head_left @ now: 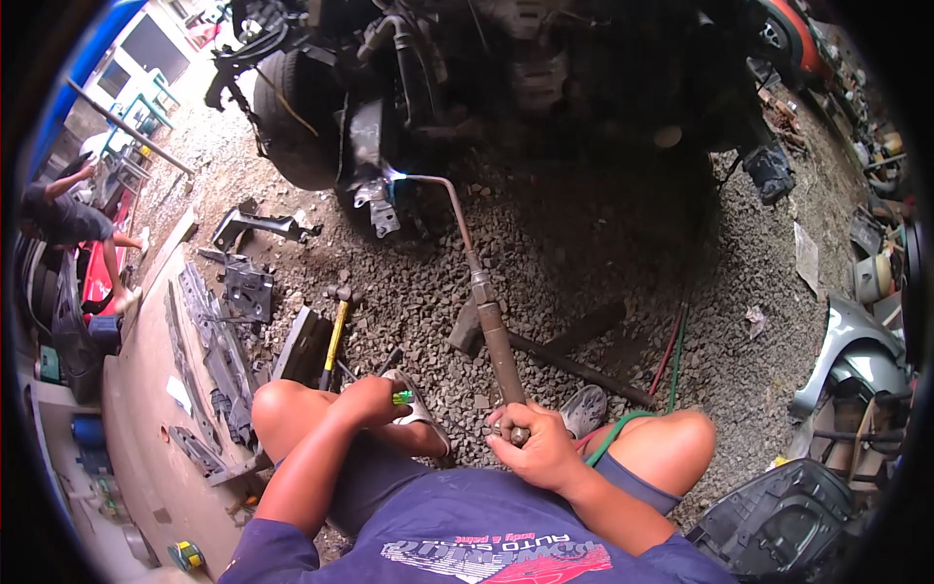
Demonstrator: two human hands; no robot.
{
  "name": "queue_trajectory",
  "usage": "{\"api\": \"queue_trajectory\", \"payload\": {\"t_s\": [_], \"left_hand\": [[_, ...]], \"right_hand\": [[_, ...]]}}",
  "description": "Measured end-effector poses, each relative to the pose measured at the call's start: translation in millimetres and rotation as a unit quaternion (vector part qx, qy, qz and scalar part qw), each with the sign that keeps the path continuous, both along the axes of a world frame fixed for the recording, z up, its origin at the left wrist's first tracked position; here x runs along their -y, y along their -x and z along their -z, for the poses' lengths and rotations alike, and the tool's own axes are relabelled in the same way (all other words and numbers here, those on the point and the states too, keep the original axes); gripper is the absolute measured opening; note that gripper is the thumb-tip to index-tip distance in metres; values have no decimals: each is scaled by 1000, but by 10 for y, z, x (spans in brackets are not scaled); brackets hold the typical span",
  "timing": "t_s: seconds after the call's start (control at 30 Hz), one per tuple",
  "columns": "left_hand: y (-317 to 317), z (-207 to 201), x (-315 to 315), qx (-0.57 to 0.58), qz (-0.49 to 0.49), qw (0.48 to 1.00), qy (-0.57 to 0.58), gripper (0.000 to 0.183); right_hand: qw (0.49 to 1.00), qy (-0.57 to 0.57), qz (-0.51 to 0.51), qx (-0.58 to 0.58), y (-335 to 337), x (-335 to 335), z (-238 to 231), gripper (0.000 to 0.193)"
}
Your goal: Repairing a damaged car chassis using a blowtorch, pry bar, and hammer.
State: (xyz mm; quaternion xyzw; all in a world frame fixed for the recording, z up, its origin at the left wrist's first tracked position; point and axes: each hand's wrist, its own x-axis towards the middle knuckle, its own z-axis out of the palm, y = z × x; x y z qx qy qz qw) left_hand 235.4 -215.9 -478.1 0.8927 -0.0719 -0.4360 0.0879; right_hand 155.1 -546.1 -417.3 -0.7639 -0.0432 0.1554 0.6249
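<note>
My right hand [543, 450] is wrapped round the handle end of a gas torch [498, 346], beside its valve knobs. The torch points away from me, and its bent copper-coloured tube ends in a small bluish-white flame [397, 176]. That flame meets a bent metal bracket [377, 206] at the front end of a stripped vehicle's frame [367, 131]. Resting by my left knee, my left hand [370, 402] is closed on a small green lighter [402, 397]; its fingers are partly hidden. Red and green hoses [623, 425] run over my right leg.
A yellow-handled hammer [336, 336] lies on the gravel [545, 234] at left, near loose metal parts [209, 326]. A vehicle tire [287, 122] stands beyond. Metal bars [584, 370] lie ahead of my feet. At right are a silver fender [851, 346] and black plastic panel [778, 521]. Another person [73, 209] is far left.
</note>
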Motion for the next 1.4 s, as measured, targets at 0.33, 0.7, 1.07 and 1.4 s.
{"api": "queue_trajectory", "payload": {"t_s": [0.33,0.7,1.07,1.4], "left_hand": [[-177,-186,177,-65,-118,990,49,48],[-45,-97,-120,-8,-160,985,57,45],[74,-564,206,25,-95,972,215,49],[-93,-1191,663,160,-101,915,356,86]], "right_hand": [[983,-42,18,-177,-566,184,208,27],[979,-78,74,-171,-602,-78,335,30],[991,-6,53,-120,-221,-333,-77,22],[990,115,-5,78,80,-494,-140,16]]}}
